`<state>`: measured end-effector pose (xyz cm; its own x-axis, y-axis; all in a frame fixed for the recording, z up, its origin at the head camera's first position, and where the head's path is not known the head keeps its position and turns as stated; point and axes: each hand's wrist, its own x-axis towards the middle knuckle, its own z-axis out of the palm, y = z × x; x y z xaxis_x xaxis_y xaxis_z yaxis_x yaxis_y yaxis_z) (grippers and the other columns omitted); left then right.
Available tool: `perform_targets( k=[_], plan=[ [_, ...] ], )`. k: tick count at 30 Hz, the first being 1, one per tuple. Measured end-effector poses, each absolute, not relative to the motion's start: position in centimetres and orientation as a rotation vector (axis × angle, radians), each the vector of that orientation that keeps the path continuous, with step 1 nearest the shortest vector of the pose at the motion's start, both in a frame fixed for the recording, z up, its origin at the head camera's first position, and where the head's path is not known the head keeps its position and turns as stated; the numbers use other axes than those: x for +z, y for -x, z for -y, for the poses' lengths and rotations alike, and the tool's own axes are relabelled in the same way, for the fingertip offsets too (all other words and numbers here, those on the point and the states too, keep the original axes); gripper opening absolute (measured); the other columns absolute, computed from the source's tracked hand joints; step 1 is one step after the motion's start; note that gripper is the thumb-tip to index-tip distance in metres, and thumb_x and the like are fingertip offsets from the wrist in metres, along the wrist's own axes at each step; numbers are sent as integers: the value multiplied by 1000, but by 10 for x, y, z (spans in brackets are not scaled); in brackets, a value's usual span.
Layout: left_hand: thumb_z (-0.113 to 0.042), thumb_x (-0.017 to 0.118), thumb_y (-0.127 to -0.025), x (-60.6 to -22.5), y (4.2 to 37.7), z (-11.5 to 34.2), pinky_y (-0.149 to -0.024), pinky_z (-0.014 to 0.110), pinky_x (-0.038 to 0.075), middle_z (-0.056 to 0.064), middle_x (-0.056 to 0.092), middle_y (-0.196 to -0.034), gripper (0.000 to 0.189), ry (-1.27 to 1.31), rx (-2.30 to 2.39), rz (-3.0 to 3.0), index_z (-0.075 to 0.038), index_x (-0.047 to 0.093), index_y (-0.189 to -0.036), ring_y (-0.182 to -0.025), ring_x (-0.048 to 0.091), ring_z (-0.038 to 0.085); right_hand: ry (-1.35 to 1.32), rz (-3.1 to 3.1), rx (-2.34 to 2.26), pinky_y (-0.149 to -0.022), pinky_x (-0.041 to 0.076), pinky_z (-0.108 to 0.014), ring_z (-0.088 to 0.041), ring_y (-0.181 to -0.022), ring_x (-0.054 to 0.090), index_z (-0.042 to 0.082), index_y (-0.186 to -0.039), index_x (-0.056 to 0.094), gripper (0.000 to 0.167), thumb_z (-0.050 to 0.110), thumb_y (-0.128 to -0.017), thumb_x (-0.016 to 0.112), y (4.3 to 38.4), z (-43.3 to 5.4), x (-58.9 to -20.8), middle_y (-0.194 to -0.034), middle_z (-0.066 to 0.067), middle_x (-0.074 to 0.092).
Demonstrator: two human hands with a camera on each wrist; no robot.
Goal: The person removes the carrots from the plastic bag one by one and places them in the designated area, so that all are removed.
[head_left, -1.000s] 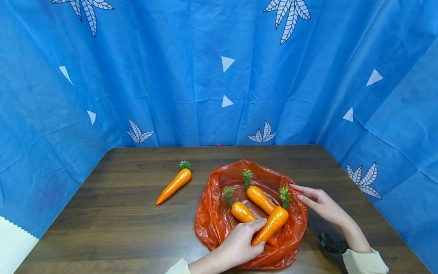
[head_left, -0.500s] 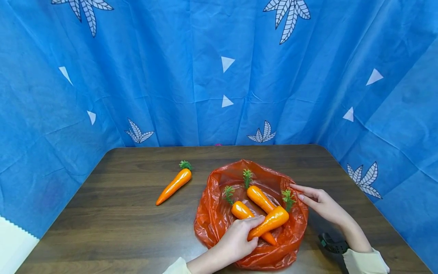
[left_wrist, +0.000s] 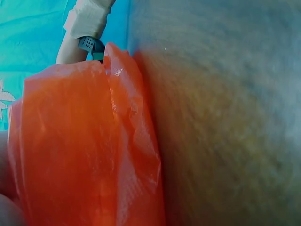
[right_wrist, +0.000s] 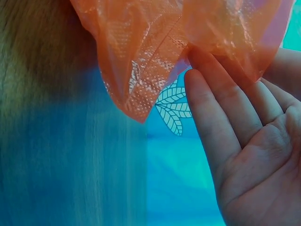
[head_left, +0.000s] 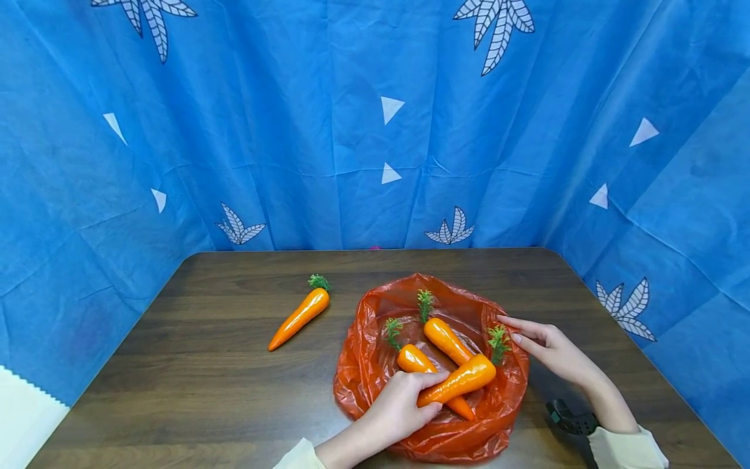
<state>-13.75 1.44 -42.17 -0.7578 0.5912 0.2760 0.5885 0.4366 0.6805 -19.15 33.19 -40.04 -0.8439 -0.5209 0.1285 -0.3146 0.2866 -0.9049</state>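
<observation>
A red plastic bag [head_left: 357, 378] stands with its mouth spread on the table. Inside it lie two orange carrots with green tops, one carrot [head_left: 445, 339] behind the other carrot [head_left: 415, 359]. My left hand [head_left: 398, 407] reaches over the near rim and grips the tapered end of a third carrot [head_left: 477, 371], which lies across those two. The left wrist view shows mostly the bag's outer wall [left_wrist: 70, 141], hiding that grip. My right hand [head_left: 553, 348] holds the bag's right rim between thumb and fingers; the loose plastic [right_wrist: 136, 70] hangs over the fingertips.
Another carrot [head_left: 300, 319] lies on the wooden table [head_left: 193, 365], left of the bag. A blue patterned curtain [head_left: 293, 130] hangs behind and at both sides. The right wrist wears a black device [head_left: 568, 417].
My left hand has drawn a little left and toward me with the held carrot, turning it flatter. Its green top has shifted right. My right hand stays at the rim.
</observation>
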Motion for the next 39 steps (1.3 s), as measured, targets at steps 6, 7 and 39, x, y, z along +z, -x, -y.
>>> perform_targets(
  k=[6,7,39],
  plan=[
    [-10,72,-82,-420,140,-12,-79,17,46,-6,64,-111,42,-1059,1242,-2659,-12,64,-122,-98,55,-1,789,-2349,-1597,-74,53,-36,-23,-95,64,-13,-138,33,42,3,-100,41,192,-333,-401,-120,7,61],
    [-10,72,-81,-420,141,-12,-78,17,46,-6,64,-109,41,-1055,1240,-2657,-12,64,-122,-95,55,-2,792,-2349,-1598,-74,53,-35,-23,-95,64,-13,-138,33,41,3,-100,41,192,-333,-401,-120,7,61],
    [-10,75,-80,-422,145,-8,-86,21,45,-7,62,-116,44,-1069,1229,-2676,-14,64,-122,-106,53,2,748,-2416,-1553,-74,53,-36,-20,-95,64,-12,-137,36,42,6,-100,43,192,-331,-401,-123,-36,48]
  ],
)
